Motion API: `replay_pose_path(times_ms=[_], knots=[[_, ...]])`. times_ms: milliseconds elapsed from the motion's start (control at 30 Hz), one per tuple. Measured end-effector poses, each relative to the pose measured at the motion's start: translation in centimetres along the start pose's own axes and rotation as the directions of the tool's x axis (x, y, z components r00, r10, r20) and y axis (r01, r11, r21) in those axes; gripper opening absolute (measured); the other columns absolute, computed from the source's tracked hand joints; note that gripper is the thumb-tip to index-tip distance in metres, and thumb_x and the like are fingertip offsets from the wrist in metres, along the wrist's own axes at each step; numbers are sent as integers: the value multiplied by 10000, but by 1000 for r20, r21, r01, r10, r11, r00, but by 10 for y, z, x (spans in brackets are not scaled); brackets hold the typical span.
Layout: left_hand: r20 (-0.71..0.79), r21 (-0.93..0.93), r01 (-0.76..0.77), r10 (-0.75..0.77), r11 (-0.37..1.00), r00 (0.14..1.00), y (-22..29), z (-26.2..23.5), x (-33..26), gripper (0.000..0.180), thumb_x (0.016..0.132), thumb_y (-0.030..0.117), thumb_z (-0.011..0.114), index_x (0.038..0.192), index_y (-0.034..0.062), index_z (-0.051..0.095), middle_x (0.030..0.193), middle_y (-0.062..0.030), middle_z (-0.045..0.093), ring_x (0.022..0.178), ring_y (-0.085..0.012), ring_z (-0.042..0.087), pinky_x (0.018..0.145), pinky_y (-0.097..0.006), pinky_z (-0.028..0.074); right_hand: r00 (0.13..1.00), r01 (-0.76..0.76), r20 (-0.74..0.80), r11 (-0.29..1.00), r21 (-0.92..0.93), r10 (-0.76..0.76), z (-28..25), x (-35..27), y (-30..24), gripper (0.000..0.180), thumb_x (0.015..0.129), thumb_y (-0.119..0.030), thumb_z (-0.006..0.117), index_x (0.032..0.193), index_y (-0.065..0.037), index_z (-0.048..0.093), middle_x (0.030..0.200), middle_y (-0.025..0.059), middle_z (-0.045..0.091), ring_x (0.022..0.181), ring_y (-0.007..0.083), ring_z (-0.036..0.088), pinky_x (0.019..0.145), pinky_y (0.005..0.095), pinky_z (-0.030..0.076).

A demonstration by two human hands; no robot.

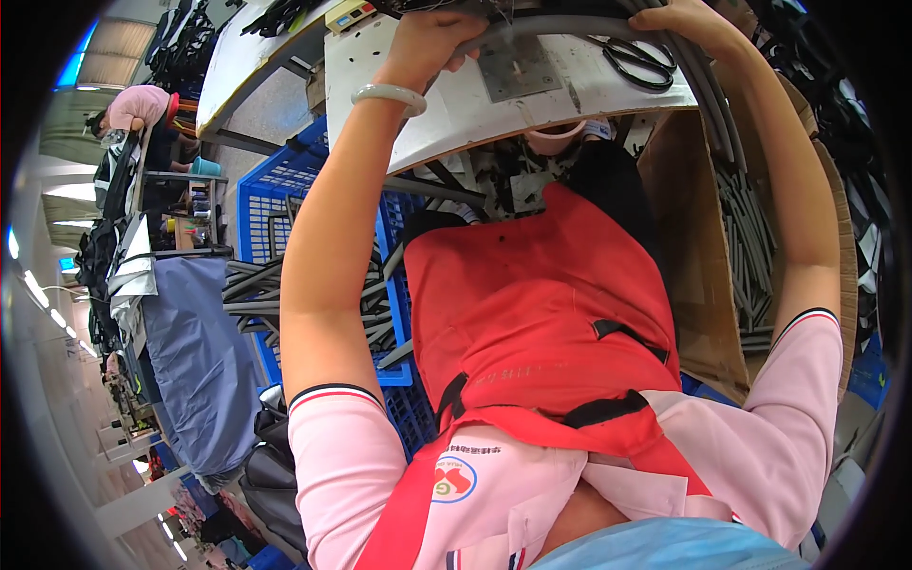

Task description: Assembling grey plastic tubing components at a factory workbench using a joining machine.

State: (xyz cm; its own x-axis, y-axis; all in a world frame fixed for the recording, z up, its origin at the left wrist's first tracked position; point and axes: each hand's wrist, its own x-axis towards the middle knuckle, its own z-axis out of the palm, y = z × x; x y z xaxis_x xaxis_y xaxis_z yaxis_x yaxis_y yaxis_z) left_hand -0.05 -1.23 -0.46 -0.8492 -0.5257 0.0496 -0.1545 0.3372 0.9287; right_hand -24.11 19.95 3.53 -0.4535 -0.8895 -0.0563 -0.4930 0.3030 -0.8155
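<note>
A long grey tube-like strip (560,26) arcs across the white worktable (418,114) at the top of the head view. My left hand (432,43), with a pale bangle at its wrist, is closed on the strip's left part, beside dark machinery cut off by the upper edge. My right hand (692,23) grips the strip at its other side, where several grey lengths bend down over the table's right edge. Black-handled scissors (638,65) lie just below that hand. Between my hands, a metal plate (518,68) is set into the tabletop. Some fingertips are hidden.
A blue crate (271,195) full of grey strips stands left of my lap. On the right, an open cardboard box (689,190) holds more strips. My red apron (541,294) covers my lap. Far left, another person (141,109) bends over a workplace.
</note>
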Motion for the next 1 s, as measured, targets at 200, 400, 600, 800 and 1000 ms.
replay_pose_path(times_ms=[200,400,600,800,1000], knots=[[-67,-113,-53,45,992,997,-6,-13,-19,227,901,180,629,1034,13,704,748,-68,662,599,-91,565,544,-218,449,991,98,80,991,87,-105,-1,-26,12,285,705,-137,751,930,1,643,821,9,619,763,104,549,705,249,456],[158,404,-137,79,904,984,-16,-2,-40,328,860,283,662,1014,-3,704,779,-55,681,656,-96,610,575,-251,513,872,396,444,831,-391,-206,91,-72,-7,534,693,-168,723,1158,37,561,1147,217,571,1113,372,525,957,383,431],[229,215,-150,99,965,968,5,60,-47,278,824,254,661,914,-5,707,688,-104,673,597,-151,588,597,-303,490,547,751,357,256,-609,-757,202,-93,-25,154,736,-104,576,853,-16,625,1054,148,612,1083,264,546,974,344,417],[315,-75,24,1,997,949,-51,36,-71,295,890,247,655,1007,-24,673,765,-31,637,649,-75,558,626,-216,471,768,639,318,630,-440,-557,144,-74,-5,313,640,-45,677,936,13,593,871,217,623,902,404,590,830,454,477],[454,-34,362,-309,931,836,-35,16,-116,308,921,302,615,940,2,687,740,-39,645,612,-82,555,594,-235,455,901,403,43,798,-448,-431,70,-82,31,529,737,-193,693,1180,52,542,937,199,641,926,323,621,840,374,469]])
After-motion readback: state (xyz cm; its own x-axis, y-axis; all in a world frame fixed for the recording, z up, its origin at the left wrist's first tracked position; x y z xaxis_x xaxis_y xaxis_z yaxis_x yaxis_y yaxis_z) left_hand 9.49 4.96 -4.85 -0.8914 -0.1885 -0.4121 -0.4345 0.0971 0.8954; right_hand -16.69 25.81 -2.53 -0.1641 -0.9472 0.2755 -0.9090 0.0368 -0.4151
